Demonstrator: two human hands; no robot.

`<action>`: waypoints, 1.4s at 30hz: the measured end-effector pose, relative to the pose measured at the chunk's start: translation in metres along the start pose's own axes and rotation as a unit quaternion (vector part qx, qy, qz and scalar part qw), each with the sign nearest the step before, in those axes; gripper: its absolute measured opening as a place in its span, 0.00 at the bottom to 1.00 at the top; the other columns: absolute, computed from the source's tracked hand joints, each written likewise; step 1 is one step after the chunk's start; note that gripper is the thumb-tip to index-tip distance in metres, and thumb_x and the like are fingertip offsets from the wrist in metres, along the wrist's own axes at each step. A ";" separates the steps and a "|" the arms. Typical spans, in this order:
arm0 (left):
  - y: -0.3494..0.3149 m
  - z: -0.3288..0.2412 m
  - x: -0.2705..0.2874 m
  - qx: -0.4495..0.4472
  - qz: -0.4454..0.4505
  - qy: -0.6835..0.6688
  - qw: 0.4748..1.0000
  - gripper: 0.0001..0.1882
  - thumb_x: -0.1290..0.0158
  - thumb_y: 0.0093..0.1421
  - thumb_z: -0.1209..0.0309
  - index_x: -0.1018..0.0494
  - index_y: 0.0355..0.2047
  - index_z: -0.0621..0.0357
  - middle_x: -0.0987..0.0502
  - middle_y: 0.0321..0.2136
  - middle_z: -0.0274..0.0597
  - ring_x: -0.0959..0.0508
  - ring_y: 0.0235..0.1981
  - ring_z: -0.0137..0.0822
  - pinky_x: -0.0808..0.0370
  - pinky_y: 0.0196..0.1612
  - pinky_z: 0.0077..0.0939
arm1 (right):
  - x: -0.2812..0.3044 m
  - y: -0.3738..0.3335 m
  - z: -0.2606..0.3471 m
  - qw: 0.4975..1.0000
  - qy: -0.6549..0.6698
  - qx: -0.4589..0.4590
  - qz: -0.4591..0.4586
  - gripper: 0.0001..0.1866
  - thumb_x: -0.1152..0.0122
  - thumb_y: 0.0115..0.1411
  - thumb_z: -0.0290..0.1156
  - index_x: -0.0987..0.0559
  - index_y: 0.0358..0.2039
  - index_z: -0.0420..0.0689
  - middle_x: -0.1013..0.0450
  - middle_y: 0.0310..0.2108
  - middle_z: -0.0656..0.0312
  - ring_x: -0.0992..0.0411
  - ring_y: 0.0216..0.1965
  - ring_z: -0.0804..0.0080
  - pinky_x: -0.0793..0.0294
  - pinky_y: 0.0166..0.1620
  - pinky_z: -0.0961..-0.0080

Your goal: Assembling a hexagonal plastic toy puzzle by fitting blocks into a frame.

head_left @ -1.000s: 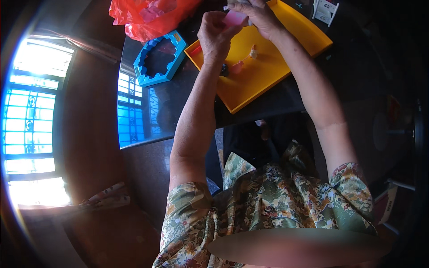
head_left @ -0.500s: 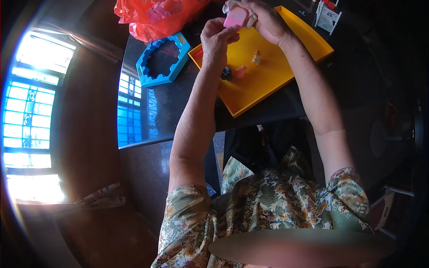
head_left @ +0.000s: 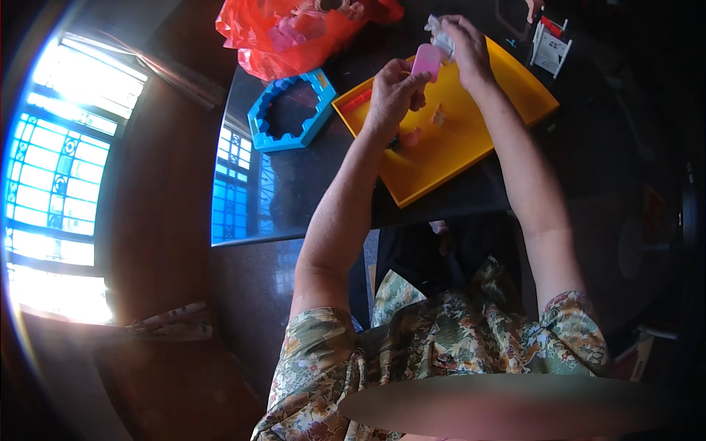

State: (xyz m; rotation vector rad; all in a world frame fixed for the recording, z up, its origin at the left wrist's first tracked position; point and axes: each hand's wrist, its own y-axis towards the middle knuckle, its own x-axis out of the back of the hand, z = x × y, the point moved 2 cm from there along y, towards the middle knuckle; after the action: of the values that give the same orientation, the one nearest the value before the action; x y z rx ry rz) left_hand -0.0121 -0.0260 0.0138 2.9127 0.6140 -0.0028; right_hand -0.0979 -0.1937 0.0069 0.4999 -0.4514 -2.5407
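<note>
The pink piece (head_left: 426, 62), flat with rounded corners, sits between the two hands, just above the tray. The left hand (head_left: 397, 90) pinches its near end, thumb laid on the face and fingers curled beneath. The right hand (head_left: 468, 55) has its fingers bunched around a crumpled white cloth (head_left: 441, 38), which seems to meet the piece's far right edge; its fingertips are partly hidden, so how hard they press I cannot tell.

If this is wiping, it calls for a firm left pinch close to the edge, the cloth folded flat under the right fingertips, light strokes away from the thumb, and a turn of the piece to reach its corners.

Both arms stretch forward, elbows slightly bent, the left wrist nearly straight and the right hand angled inward.

Below the hands lies the yellow tray (head_left: 426, 175), holding a small orange-and-white figure (head_left: 439, 115). Left of the left hand is a blue hexagonal frame (head_left: 321, 110), with a red plastic bag (head_left: 254, 44) beyond; right of the right hand stands a white toy rack (head_left: 550, 51).
</note>
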 end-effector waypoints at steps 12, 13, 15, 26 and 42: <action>0.112 -0.043 0.173 -0.136 -0.071 0.315 0.936 0.18 0.45 0.62 0.66 0.29 0.50 0.60 0.21 0.35 0.40 0.20 0.35 0.34 0.20 0.41 0.28 | -0.038 -0.032 0.046 0.980 -0.131 0.116 0.097 0.06 0.44 0.64 0.30 0.21 0.37 0.43 0.24 0.24 0.63 0.24 0.30 0.75 0.26 0.33 0.77; 0.126 -0.095 0.253 -0.139 -0.123 0.254 0.949 0.19 0.48 0.64 0.64 0.29 0.53 0.57 0.21 0.40 0.40 0.19 0.39 0.34 0.20 0.43 0.28 | -0.062 -0.038 0.058 0.980 -0.103 0.110 0.129 0.05 0.44 0.62 0.26 0.21 0.37 0.43 0.25 0.27 0.62 0.24 0.31 0.72 0.25 0.35 0.74; 0.148 -0.077 0.243 -0.129 -0.127 0.156 0.971 0.20 0.50 0.65 0.62 0.30 0.56 0.54 0.21 0.45 0.40 0.19 0.42 0.34 0.20 0.45 0.28 | -0.033 -0.024 0.039 0.982 -0.124 0.093 0.111 0.06 0.44 0.63 0.28 0.21 0.38 0.44 0.24 0.32 0.63 0.24 0.35 0.74 0.25 0.38 0.77; 0.012 -0.044 0.111 -0.092 0.052 0.515 0.851 0.25 0.41 0.60 0.63 0.30 0.57 0.54 0.21 0.45 0.45 0.19 0.45 0.39 0.20 0.47 0.35 | -0.014 -0.007 0.020 0.988 -0.087 0.091 0.089 0.08 0.46 0.65 0.31 0.26 0.28 0.44 0.31 0.16 0.68 0.37 0.15 0.84 0.39 0.18 0.83; -0.043 0.007 0.036 -0.160 0.074 0.624 0.761 0.23 0.36 0.54 0.67 0.26 0.51 0.46 0.28 0.47 0.46 0.21 0.45 0.44 0.20 0.45 0.36 | -0.034 -0.026 0.033 0.947 -0.247 0.185 0.085 0.10 0.40 0.59 0.34 0.23 0.30 0.39 0.21 0.29 0.52 0.21 0.33 0.59 0.25 0.36 0.66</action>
State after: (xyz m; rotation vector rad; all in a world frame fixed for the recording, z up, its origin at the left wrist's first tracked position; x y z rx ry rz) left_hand 0.0036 0.0262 -0.0016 2.2150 0.4031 1.9237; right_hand -0.0955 -0.1474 0.0345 -0.0649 -1.1149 -2.3992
